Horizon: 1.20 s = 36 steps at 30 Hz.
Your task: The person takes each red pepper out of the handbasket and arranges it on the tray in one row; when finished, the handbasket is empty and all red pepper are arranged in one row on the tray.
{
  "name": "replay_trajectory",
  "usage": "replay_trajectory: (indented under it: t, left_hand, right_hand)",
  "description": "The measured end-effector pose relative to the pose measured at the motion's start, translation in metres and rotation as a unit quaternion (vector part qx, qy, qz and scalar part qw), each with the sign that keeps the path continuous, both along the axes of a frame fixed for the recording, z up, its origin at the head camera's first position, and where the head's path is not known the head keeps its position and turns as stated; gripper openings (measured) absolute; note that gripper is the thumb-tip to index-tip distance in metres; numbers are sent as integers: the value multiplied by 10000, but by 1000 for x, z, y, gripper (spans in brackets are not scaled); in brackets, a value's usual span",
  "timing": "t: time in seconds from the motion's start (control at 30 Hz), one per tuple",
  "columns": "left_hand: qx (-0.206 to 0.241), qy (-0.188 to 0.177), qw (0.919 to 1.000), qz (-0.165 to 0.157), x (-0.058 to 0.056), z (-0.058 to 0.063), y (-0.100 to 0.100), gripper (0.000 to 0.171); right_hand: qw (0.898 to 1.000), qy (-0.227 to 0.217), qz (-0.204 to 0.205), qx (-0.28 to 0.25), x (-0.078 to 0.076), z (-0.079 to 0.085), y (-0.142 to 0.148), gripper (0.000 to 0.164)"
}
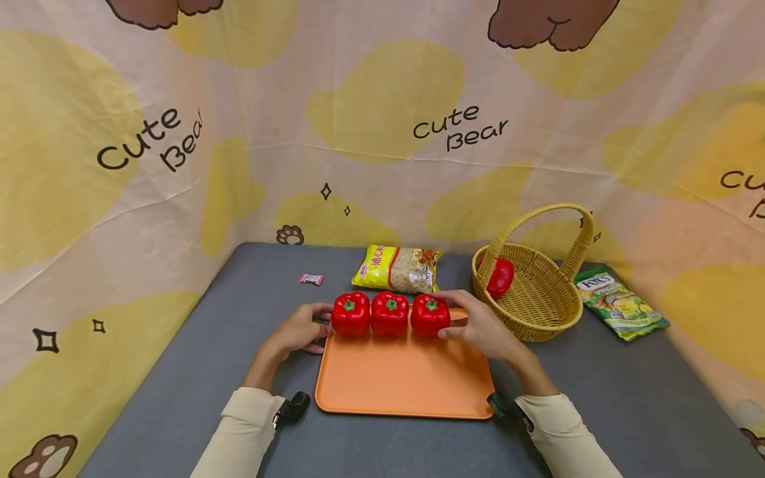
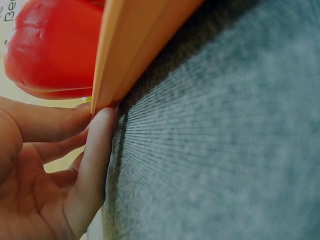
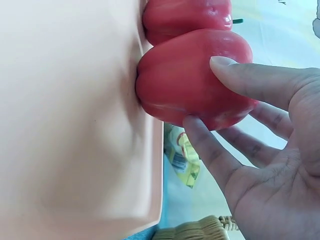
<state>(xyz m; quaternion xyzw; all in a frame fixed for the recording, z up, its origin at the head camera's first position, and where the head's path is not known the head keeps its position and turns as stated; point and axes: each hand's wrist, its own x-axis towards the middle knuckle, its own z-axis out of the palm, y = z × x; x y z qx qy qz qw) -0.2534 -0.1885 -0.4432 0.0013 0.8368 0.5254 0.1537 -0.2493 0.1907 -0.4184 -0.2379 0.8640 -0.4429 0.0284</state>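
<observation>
Forearms stretch forward in my head view, flanking a smooth, round-cornered orange tray. I have the left hand pinching the tray's left rim between thumb and finger; the right hand grips the rightmost pepper. Three glossy, lobed red peppers stand along the tray's far side, near a woven basket.

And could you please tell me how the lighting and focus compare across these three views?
Head view: evenly lit and fairly sharp, with small highlights on the row of red peppers; left wrist: dimmer, the grey table blurry toward the right edge; right wrist: brighter, the tray washed out to pale peach, with a soft shadow beside the peppers.
</observation>
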Motion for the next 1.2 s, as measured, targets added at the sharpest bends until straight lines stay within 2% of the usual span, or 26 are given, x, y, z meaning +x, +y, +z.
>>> replay_trajectory:
  t: [0.33,0.67,0.9,1.2]
  left_hand:
    - [66,58,9999,-132,3,1,1,57]
    - [-4,-6,10000,6,1,0,1,57]
    - [-2,37,10000,-57,3,3,3,58]
    - [-90,51,9999,-22,4,3,3,57]
  right_hand:
    - [10000,-4,-27,21,1,-2,-2,71]
    - [10000,-13,-7,29,-1,-4,-3,70]
    - [9998,-33,129,-137,-1,-4,-2,71]
    - [9993,109,175,-308,1,11,8,70]
